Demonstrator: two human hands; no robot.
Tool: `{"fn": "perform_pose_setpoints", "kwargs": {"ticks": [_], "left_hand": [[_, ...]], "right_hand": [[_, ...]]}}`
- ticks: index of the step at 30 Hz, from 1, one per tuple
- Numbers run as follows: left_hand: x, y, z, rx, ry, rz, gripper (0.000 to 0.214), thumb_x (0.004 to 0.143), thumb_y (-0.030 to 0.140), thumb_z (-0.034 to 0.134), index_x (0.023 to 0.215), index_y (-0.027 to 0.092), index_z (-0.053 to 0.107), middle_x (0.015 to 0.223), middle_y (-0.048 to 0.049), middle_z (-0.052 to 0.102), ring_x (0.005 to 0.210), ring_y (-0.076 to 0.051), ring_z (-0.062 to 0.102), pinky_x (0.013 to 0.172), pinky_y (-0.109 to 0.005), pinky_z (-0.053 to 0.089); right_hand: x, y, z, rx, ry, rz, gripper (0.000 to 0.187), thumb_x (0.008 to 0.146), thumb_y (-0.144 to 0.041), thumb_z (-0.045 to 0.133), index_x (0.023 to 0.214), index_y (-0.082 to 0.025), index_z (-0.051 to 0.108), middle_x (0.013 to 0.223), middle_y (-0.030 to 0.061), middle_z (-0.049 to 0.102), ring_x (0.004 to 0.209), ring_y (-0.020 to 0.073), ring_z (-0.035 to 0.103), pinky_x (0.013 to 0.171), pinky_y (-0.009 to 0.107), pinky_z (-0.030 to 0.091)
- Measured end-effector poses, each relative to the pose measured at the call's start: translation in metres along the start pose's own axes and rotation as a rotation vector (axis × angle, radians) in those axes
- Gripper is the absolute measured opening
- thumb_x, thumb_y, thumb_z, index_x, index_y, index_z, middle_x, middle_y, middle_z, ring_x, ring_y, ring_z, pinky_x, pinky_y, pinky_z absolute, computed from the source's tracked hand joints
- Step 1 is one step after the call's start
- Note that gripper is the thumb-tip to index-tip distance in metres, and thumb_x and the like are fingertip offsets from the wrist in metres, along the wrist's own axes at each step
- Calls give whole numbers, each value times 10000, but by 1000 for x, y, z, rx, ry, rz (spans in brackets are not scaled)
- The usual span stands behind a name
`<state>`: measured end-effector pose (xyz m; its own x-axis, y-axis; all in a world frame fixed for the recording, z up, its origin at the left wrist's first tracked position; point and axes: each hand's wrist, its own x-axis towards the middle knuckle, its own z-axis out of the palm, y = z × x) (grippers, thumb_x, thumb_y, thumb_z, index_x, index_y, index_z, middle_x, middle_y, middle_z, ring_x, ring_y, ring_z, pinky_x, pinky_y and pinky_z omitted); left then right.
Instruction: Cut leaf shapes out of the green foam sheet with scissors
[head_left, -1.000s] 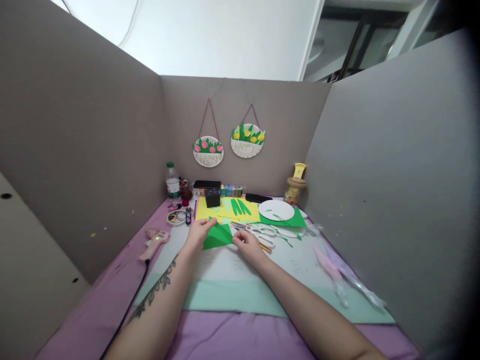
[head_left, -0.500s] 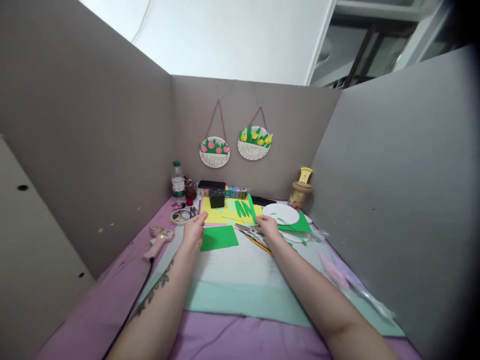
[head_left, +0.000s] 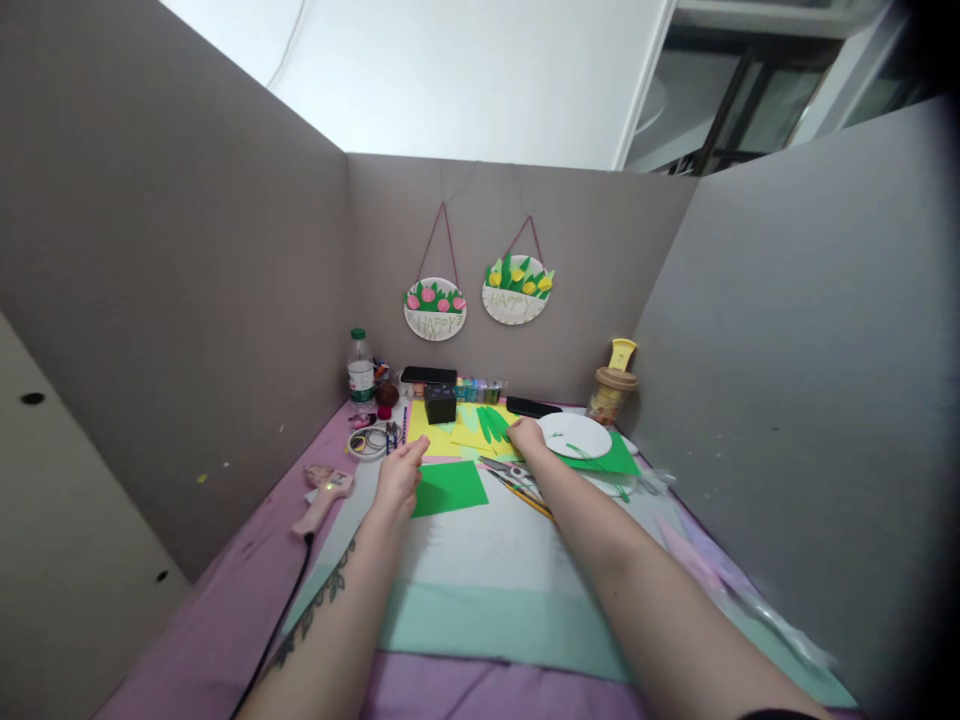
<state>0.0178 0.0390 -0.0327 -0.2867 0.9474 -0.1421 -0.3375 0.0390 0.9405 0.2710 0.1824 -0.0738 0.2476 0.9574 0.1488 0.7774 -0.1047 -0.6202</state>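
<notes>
My left hand (head_left: 400,478) is closed at the left edge of a green paper sheet (head_left: 454,488), thumb uppermost; its curled fingers partly hide the edge. Farther forward, my right hand (head_left: 527,438) is closed at the end of a green paper leaf (head_left: 501,422), which lies beside other cut leaves on yellow paper (head_left: 469,432). The fingertips are mostly hidden behind the hand. Scissors (head_left: 517,474) and pencils (head_left: 529,500) rest between the two hands, close to my right wrist. A white paper plate (head_left: 576,436) is just right of my right hand.
A pink glue gun (head_left: 324,500) with a black cord lies at left. Behind it are a bottle (head_left: 361,375) and a black box (head_left: 440,405). A lidded jar (head_left: 611,395) stands at right. Two decorated plates (head_left: 517,300) hang on the back panel.
My right hand has lowered the green leaf from a raised position down beside the other leaves. My left hand stays by the green sheet. The view has shifted slightly.
</notes>
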Motion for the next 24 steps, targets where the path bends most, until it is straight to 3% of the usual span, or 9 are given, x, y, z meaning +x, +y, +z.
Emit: {"fn": "perform_pose_setpoints", "kwargs": {"ticks": [3,7,11,13,16,20,24], "left_hand": [[0,2,-3,232,-41,110,365,635,459,699,767,120,662,549,29,524,461,-69,393,441,-205,238],[0,-3,-7,760,-326,374,201,733,286,590,773,133,714,790,-60,706,729,-167,598,651,-237,414],[-2,-16,-11,1243,-515,419,247,734,136,515,835,163,739,889,-70,732,808,-186,629,728,-248,423],[-2,-21,-11,1345,-539,400,283,738,115,494,869,170,739,920,-76,731,820,-186,632,718,-242,424],[1,-21,-12,1377,-582,411,263,732,127,507,844,179,740,877,-66,730,780,-178,625,691,-231,416],[1,-15,-15,1337,-649,443,143,684,236,614,747,190,734,748,-51,708,676,-184,595,617,-237,390],[-8,-10,-20,1299,-616,523,158,618,238,684,762,199,736,822,-66,709,752,-209,599,656,-244,393]], "right_hand": [[-12,-5,-15,1,14,-19,192,735,-196,538,822,-124,694,795,116,698,684,212,637,596,262,423],[-62,-12,-34,36,-70,-218,243,782,-198,488,882,-198,710,897,42,712,793,164,628,702,236,444],[-133,-15,-48,-22,-366,-948,254,752,-115,519,857,-219,726,1077,45,687,1024,198,563,925,328,399],[-160,-16,-51,-141,-415,-1090,253,783,-120,511,889,-217,720,1167,57,653,1076,222,527,955,375,378],[-180,-20,-50,-271,-400,-1095,292,825,-112,475,999,-197,695,1189,84,638,1110,235,500,942,379,381],[-182,-27,-44,-328,-365,-994,338,850,-107,442,1091,-183,666,1183,99,636,1099,232,511,937,360,376],[-182,-26,-41,-289,-371,-922,324,861,-117,432,1073,-171,670,1142,108,647,1068,219,530,935,341,364]]}}
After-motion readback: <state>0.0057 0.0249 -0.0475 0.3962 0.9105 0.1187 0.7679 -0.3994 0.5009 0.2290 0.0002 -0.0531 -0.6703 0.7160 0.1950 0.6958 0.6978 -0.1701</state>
